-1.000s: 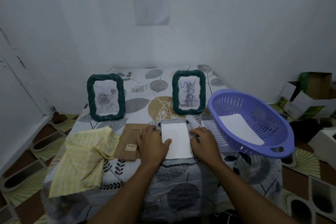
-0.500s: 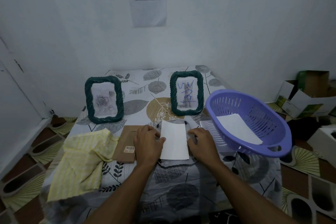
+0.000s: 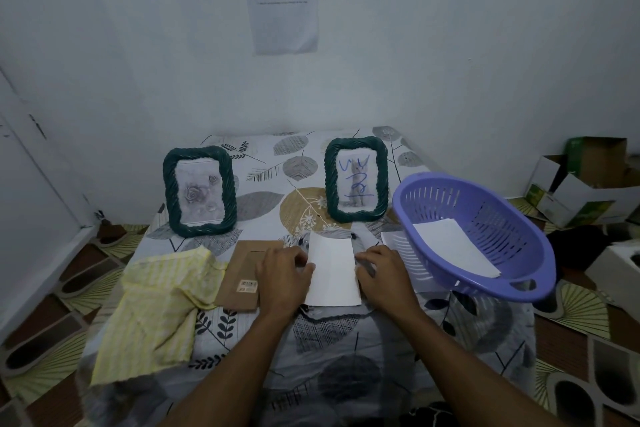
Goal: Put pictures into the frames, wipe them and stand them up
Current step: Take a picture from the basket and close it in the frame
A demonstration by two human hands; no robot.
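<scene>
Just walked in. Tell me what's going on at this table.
A person is working on a picture. The left hand pinches the left edge of a white sheet lying on the table. The fingers of the right hand sit at its right edge, grip unclear. A brown backing board lies beside it, with a yellow cloth further left. Two green frames stand at the back, filled. A purple basket holds another sheet.
</scene>
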